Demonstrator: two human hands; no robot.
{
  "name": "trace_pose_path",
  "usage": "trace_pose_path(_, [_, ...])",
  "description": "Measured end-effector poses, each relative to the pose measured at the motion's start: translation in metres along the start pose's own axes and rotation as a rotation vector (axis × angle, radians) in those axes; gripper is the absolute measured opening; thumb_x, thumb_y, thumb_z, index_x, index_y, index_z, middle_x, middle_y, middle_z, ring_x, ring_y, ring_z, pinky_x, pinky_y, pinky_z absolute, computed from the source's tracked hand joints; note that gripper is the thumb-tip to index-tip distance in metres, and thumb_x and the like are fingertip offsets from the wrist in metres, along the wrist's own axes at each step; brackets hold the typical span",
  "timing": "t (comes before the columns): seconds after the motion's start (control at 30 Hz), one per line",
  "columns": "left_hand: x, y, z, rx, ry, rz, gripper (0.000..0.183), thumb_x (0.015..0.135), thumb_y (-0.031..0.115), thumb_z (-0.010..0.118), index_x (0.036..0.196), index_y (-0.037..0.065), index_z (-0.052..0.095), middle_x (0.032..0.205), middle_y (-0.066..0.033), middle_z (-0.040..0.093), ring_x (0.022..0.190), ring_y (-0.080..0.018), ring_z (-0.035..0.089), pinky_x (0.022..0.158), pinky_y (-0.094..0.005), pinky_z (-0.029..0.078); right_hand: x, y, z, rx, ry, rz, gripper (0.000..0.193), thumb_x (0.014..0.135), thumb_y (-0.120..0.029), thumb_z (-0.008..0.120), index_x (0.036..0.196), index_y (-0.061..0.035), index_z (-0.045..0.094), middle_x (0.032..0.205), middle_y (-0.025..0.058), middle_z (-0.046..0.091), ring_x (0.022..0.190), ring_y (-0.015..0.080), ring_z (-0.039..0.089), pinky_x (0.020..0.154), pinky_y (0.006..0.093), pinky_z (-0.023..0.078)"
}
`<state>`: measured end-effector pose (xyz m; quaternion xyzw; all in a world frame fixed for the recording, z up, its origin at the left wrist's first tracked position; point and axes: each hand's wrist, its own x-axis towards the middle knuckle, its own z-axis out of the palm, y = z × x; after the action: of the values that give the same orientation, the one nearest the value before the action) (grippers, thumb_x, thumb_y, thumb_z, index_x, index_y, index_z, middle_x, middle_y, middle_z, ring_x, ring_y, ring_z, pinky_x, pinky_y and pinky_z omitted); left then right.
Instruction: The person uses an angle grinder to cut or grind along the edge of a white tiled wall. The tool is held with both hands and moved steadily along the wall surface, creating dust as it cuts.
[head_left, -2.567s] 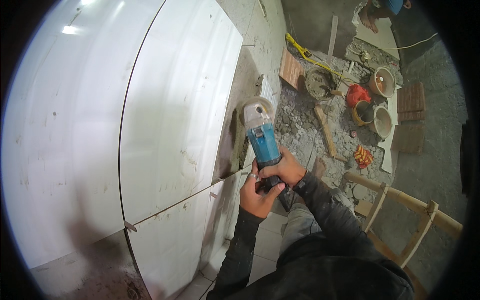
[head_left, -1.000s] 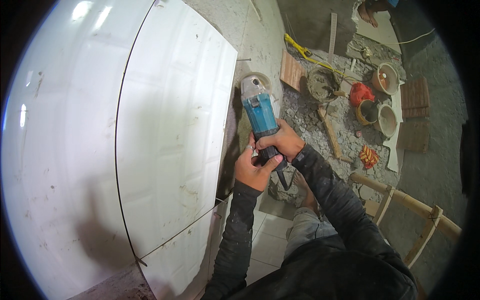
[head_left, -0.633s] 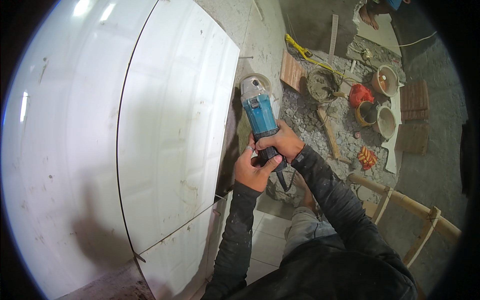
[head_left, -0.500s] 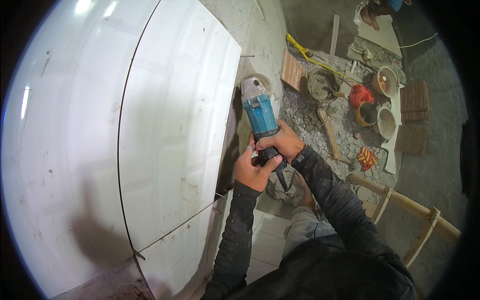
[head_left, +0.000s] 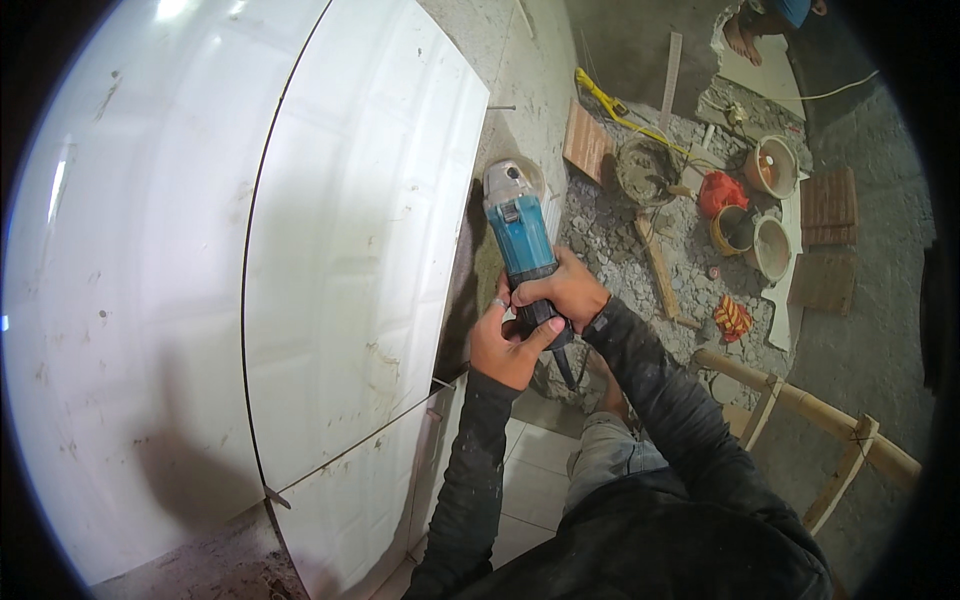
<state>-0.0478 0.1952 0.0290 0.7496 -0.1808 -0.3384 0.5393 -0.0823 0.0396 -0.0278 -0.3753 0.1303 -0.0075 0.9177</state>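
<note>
We grip a teal angle grinder (head_left: 520,235): right hand (head_left: 570,290) wrapped around its body, left hand (head_left: 508,345) closed around the handle end. Red bag (head_left: 722,192) sits well right of our hands.

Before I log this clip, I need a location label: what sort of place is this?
Probably a room under construction or renovation: large white wall tiles beside bare cement wall, rubble with mortar buckets, and both hands gripping a teal angle grinder.

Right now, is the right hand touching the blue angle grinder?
Touching. The head view shows the right hand wrapped around the rear handle of the blue angle grinder, fingers closed on it, with no gap visible.
</note>
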Motion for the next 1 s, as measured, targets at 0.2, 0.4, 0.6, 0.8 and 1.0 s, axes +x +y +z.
trace_pose_path(0.2, [-0.007, -0.002, -0.003, 0.012, -0.011, -0.032, 0.09, 0.09, 0.014, 0.088, 0.16, -0.009, 0.035, 0.135, -0.0139, 0.061, 0.116, -0.0176, 0.066, 0.097, -0.0316, 0.058, -0.004, 0.003, 0.003, -0.008, -0.013, 0.02, 0.028, 0.073, 0.0, 0.077, 0.1, 0.0036, 0.071, 0.09, 0.0104, 0.073, 0.079, 0.021, 0.071, 0.078, 0.0355, 0.06])
trace_pose_path(0.4, [-0.016, -0.009, 0.0, 0.018, 0.054, 0.088, 0.084, 0.089, 0.023, 0.089, 0.15, -0.014, 0.044, 0.112, -0.0126, 0.07, 0.091, -0.0117, 0.068, 0.076, -0.0267, 0.058, -0.013, 0.005, 0.008, 0.007, -0.005, 0.051, 0.029, 0.072, -0.001, 0.078, 0.101, 0.0025, 0.072, 0.093, 0.0097, 0.075, 0.082, 0.0205, 0.073, 0.081, 0.0348, 0.06])
trace_pose_path(0.6, [-0.023, -0.005, -0.007, 0.071, -0.014, -0.056, 0.085, 0.091, 0.014, 0.087, 0.156, -0.01, 0.039, 0.133, -0.0131, 0.062, 0.114, -0.0166, 0.066, 0.094, -0.0301, 0.059, -0.016, 0.007, 0.012, 0.003, -0.01, 0.052, 0.028, 0.073, 0.0, 0.078, 0.1, 0.0029, 0.072, 0.092, 0.0104, 0.075, 0.082, 0.021, 0.073, 0.082, 0.0353, 0.061])
trace_pose_path(0.8, [-0.033, -0.014, -0.007, 0.038, -0.001, -0.047, 0.082, 0.091, 0.014, 0.087, 0.154, -0.011, 0.041, 0.132, -0.0128, 0.061, 0.115, -0.0163, 0.065, 0.095, -0.0299, 0.058, -0.024, 0.014, 0.014, 0.011, -0.008, 0.073, 0.03, 0.073, 0.001, 0.077, 0.102, 0.004, 0.071, 0.091, 0.0109, 0.074, 0.079, 0.0214, 0.072, 0.078, 0.0356, 0.061])
trace_pose_path(1.0, [-0.038, -0.018, -0.005, 0.032, 0.033, 0.037, 0.09, 0.09, 0.02, 0.088, 0.157, -0.01, 0.038, 0.124, -0.0141, 0.066, 0.102, -0.0146, 0.068, 0.085, -0.0293, 0.059, -0.027, 0.019, 0.018, -0.004, 0.009, 0.079, 0.031, 0.074, 0.0, 0.077, 0.104, 0.0036, 0.069, 0.092, 0.0105, 0.074, 0.08, 0.021, 0.073, 0.078, 0.0352, 0.061])
